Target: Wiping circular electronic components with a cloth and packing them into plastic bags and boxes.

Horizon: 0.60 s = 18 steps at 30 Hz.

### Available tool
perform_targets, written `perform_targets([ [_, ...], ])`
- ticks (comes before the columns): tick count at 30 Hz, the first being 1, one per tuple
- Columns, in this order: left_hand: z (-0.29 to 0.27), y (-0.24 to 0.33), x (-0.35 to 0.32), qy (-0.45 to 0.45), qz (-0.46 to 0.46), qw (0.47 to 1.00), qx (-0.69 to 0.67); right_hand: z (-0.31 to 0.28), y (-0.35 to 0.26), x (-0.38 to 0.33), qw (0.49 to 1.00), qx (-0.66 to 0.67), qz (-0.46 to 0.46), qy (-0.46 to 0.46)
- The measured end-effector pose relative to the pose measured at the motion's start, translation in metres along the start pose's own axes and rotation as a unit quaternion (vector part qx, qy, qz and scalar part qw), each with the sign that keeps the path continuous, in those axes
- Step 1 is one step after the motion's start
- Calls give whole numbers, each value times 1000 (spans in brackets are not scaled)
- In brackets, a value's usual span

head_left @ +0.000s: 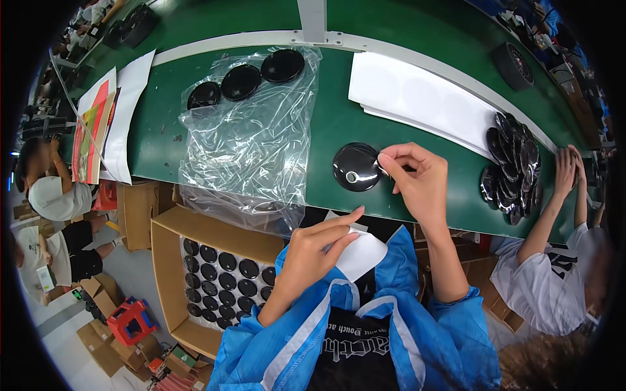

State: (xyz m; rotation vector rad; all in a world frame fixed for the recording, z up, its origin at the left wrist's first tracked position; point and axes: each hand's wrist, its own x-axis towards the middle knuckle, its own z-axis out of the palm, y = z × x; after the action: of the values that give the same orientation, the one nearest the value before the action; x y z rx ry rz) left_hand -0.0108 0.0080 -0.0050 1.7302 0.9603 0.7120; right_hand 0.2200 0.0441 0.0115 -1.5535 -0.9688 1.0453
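Observation:
A glossy black domed disc (356,167) with a small pale ring on its face lies on the green table near the front edge. My right hand (418,182) is closed at the disc's right rim, thumb and index finger pinched there. Whether a thin film or sticker is also between those fingertips is too small to tell. Lower and to the left, my left hand (316,253) is over my lap in front of the table edge. A white paper sheet (365,255) sits between its thumb and fingers, with the index finger stretched out.
Clear plastic film (244,150) covers the table's left part, with black discs (240,82) at its far end. White sheets (417,107) lie at the back right, beside a heap of black discs (512,169). An open carton (171,274) holds rows of discs. A co-worker's arms (554,189) reach in at right.

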Motion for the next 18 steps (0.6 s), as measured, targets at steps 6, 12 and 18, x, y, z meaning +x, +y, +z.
perform_targets([
  [6, -1, 1, 0, -4, -17, 1000, -15, 2, -2, -1, 1000, -15, 3, 2],
  [12, 0, -1, 0, -1, -11, 1000, -19, 1, -2, 0, 1000, -26, 2, -5],
  [18, -1, -2, -2, -4, -11, 1000, -19, 0, -2, 2, 999, -34, -5, -7],
])
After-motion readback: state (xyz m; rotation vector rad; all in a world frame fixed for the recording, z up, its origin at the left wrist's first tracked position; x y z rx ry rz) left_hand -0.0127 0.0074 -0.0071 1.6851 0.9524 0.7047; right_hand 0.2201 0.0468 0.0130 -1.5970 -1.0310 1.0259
